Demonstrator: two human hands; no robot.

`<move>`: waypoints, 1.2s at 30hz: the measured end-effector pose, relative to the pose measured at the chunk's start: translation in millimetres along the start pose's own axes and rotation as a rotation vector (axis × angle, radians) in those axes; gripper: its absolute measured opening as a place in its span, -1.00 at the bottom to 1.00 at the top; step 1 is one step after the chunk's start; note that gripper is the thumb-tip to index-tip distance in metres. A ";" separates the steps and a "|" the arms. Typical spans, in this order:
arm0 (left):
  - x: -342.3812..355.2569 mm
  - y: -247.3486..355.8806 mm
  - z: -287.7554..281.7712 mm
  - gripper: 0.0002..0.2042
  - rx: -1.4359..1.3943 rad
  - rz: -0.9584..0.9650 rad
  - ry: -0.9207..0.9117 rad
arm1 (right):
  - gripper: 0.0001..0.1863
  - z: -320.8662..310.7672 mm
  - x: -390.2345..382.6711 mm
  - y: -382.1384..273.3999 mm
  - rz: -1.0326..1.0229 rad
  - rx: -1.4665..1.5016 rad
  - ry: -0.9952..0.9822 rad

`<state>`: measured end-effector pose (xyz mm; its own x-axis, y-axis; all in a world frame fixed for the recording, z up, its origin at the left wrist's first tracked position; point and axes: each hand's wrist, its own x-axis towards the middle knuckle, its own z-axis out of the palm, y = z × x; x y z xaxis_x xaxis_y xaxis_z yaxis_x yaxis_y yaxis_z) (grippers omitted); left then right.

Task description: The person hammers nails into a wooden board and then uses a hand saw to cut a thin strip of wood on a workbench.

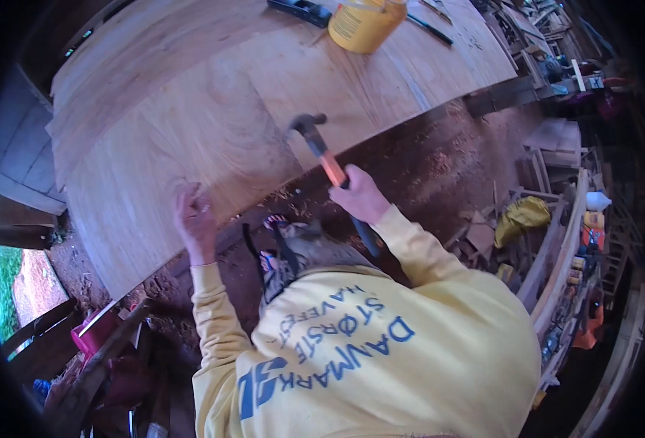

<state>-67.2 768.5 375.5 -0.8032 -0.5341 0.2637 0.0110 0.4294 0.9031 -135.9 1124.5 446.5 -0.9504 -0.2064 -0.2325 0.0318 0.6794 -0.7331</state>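
A claw hammer (328,162) with a dark head and an orange and black handle is gripped in my right hand (362,196). Its head is raised in front of that hand, beside the near edge of a wooden board (169,146). Over the left part of the board's near edge, my left hand (195,219) has its fingers curled together. Whatever they pinch, if anything, is too small and blurred to make out. Both forearms are in yellow sleeves.
A yellow tub (366,25) stands on the board's far side, between a black hand plane (299,10) and a dark, thin tool (430,29). Shelves with tools and timber line the right. A yellow bag (521,220) lies there; a red container (96,332) is lower left.
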 end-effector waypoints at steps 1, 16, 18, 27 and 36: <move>5.4 5.8 2.6 -0.72 0.025 0.018 0.025 | -0.69 1.0 -2.5 7.9 -0.009 0.021 -0.003; 91.8 -14.4 90.2 -0.67 0.053 0.209 0.032 | -0.67 -41.8 8.4 37.1 0.090 0.280 -0.017; 99.8 -14.8 103.0 -0.58 0.255 0.187 0.021 | -0.66 -56.3 33.0 49.1 0.065 0.209 -0.049; 103.3 2.0 109.4 -0.53 0.856 0.269 -0.070 | -0.64 -141.6 61.2 118.0 0.144 0.238 0.266; 111.4 89.2 267.5 -0.64 0.463 0.661 -0.181 | -0.66 -173.4 15.5 215.7 0.379 0.355 0.681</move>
<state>-314.9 942.1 394.7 -0.8013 0.0428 0.5968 0.3001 0.8916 0.3391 -197.4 1389.9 395.6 -0.8309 0.5356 -0.1506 0.3717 0.3328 -0.8666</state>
